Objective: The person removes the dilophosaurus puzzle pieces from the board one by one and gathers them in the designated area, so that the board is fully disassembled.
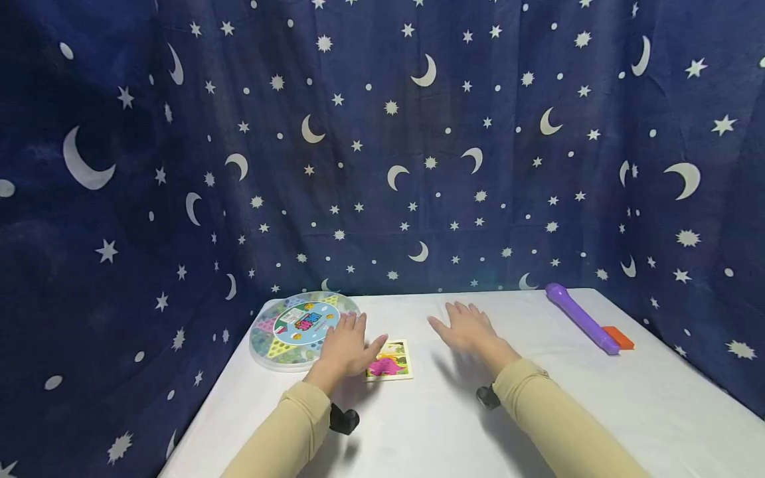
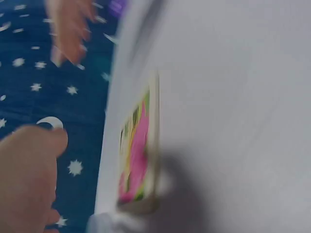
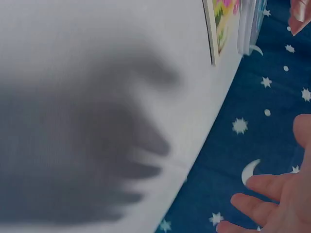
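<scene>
My left hand (image 1: 345,348) hovers with spread fingers between a round clear-lidded Chinese checkers box (image 1: 269,346) and a small picture board (image 1: 391,362) with a pink dinosaur on it. The hand hides part of both. In the left wrist view the board (image 2: 138,150) looks blurred, its thick pale edge showing. My right hand (image 1: 469,330) is held over the white table, right of the board, fingers extended and holding nothing. Its shadow falls on the cloth in the right wrist view, where the fingers (image 3: 262,204) show at the lower right.
A purple microphone-shaped stick (image 1: 581,318) lies at the table's right side, with an orange block (image 1: 618,337) beside it. The white table (image 1: 442,431) ends at a dark blue curtain (image 1: 370,133) with moons and stars, which hangs behind and along both sides.
</scene>
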A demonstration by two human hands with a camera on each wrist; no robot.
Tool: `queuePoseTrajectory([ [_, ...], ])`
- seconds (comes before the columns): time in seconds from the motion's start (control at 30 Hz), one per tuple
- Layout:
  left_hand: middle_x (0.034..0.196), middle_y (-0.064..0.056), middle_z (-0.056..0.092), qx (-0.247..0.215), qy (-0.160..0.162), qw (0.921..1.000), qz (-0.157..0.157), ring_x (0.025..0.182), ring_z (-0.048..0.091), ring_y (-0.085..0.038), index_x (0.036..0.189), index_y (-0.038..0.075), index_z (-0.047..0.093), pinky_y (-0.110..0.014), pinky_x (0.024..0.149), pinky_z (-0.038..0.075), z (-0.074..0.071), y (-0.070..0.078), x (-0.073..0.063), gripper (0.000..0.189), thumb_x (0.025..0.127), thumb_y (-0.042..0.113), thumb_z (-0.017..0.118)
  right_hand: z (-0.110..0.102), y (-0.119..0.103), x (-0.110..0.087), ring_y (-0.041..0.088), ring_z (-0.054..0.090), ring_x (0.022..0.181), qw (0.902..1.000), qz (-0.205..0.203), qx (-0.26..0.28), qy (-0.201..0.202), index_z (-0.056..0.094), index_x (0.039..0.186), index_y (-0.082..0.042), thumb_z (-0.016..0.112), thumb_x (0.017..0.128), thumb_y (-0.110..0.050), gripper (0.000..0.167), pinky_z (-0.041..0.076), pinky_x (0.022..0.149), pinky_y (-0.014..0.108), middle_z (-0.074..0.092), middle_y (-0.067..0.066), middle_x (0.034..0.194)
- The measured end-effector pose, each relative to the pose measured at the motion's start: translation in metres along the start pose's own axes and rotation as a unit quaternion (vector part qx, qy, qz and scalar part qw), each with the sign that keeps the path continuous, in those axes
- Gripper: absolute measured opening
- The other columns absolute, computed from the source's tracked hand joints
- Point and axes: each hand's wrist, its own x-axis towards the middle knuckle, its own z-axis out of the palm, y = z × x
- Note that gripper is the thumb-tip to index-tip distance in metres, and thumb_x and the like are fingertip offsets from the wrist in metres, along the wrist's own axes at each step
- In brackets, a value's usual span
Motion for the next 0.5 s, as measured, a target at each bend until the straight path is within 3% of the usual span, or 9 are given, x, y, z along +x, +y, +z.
queuePoseTrajectory([
  [0.1, 0.149, -0.028, 0.047, -0.036, 0.016, 0.9991, 0.016, 0.14, 0.042, -0.044, 0.148, -0.005, 0.046, -0.056, 0.113, 0.036, 0.015, -0.002, -0.01, 0.077, 0.1, 0.055, 0.053, 0.012, -0.004, 0.004, 0.051, 0.034, 0.142, 0.9999, -0.009, 0.009, -0.01, 0.044, 0.149, 0.008, 0.037, 0.106, -0.054, 0.076, 0.025, 0.116, 0.063, 0.044, 0.03, 0.152],
  [0.23, 0.136, -0.027, 0.056, -0.049, 0.032, 0.998, 0.024, 0.13, 0.052, -0.042, 0.141, -0.006, 0.054, -0.053, 0.107, 0.044, 0.031, -0.004, -0.029, 0.069, 0.096, 0.046, 0.065, 0.023, -0.013, 0.009, 0.048, 0.041, 0.139, 0.9992, -0.023, 0.025, -0.022, 0.05, 0.144, 0.008, 0.041, 0.106, -0.049, 0.07, 0.032, 0.114, 0.059, 0.05, 0.028, 0.147],
  [0.4, 0.123, -0.019, 0.064, -0.048, 0.068, 0.9948, 0.06, 0.116, 0.061, -0.035, 0.131, 0.002, 0.065, -0.051, 0.094, 0.053, 0.041, 0.0, -0.054, 0.055, 0.092, 0.039, 0.073, 0.036, -0.026, 0.014, 0.045, 0.051, 0.132, 0.9977, -0.042, 0.015, -0.051, 0.057, 0.138, 0.006, 0.048, 0.106, -0.041, 0.058, 0.039, 0.11, 0.055, 0.058, 0.025, 0.138],
  [0.5, 0.125, -0.018, 0.065, -0.052, 0.09, 0.9906, 0.089, 0.116, 0.063, -0.035, 0.129, 0.01, 0.069, -0.052, 0.092, 0.054, 0.047, 0.004, -0.063, 0.044, 0.093, 0.035, 0.073, 0.046, -0.034, 0.017, 0.041, 0.058, 0.123, 0.9963, -0.062, 0.009, -0.058, 0.063, 0.131, 0.002, 0.056, 0.103, -0.033, 0.045, 0.045, 0.105, 0.053, 0.065, 0.02, 0.127],
])
